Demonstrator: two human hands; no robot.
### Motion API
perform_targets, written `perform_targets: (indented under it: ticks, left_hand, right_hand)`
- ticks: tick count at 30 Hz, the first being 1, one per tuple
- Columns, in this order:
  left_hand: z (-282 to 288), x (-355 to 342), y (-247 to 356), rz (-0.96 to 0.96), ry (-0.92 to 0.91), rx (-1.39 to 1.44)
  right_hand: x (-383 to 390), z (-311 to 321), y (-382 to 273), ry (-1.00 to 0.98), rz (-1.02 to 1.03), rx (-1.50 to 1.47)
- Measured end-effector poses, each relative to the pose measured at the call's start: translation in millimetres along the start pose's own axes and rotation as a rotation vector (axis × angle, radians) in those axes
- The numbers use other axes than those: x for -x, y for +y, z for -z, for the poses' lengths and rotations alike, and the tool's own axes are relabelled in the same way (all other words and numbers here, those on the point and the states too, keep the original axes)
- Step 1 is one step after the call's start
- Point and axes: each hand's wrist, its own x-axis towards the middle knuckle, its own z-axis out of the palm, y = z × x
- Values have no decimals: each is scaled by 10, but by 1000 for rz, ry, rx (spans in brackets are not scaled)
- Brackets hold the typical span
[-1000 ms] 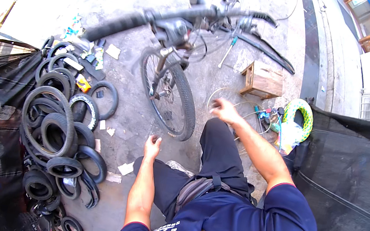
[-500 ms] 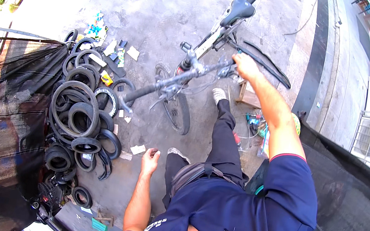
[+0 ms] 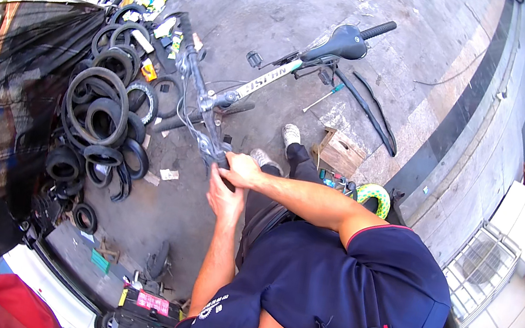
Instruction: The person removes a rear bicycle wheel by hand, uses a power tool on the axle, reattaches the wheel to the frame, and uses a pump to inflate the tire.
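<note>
A bicycle with a white frame (image 3: 274, 80) and a black saddle (image 3: 342, 43) stands in front of me, its handlebar (image 3: 197, 78) slanting from far left down toward my body. At the near end of that handlebar, my right hand (image 3: 243, 170) is closed around the dark grip, beside the brake lever. Just below it, my left hand (image 3: 226, 199) wraps the same grip end, its fingers partly hidden. Part of the front wheel (image 3: 237, 109) shows edge-on beneath the bar. Cables loop along the handlebar.
Many old tyres (image 3: 98, 107) are heaped on the left beside a black mesh sheet (image 3: 9, 69). To the right lie a wooden box (image 3: 341, 152), a screwdriver-like tool (image 3: 323, 99), a loose black rubber strip (image 3: 370, 116) and a green-yellow ring (image 3: 375, 198). A black toolbox (image 3: 145, 320) stands near my left elbow.
The handlebar has swung round, its right end coming toward me with my right hand still on it. My left hand has risen from beside my leg and taken hold of that end.
</note>
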Motion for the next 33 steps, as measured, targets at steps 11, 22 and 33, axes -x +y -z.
perform_targets:
  ticks: [11, 22, 33]
  left_hand:
    - [447, -973, -200, 318, 28, -282]
    - [-222, -541, -440, 645, 159, -57]
    - [-214, -730, -903, 758, 500, 47]
  right_hand:
    - [-750, 1677, 590, 78, 195, 417]
    - [-2031, 3256, 1610, -278, 155, 1133]
    - [-2682, 2257, 922, -239, 333, 972]
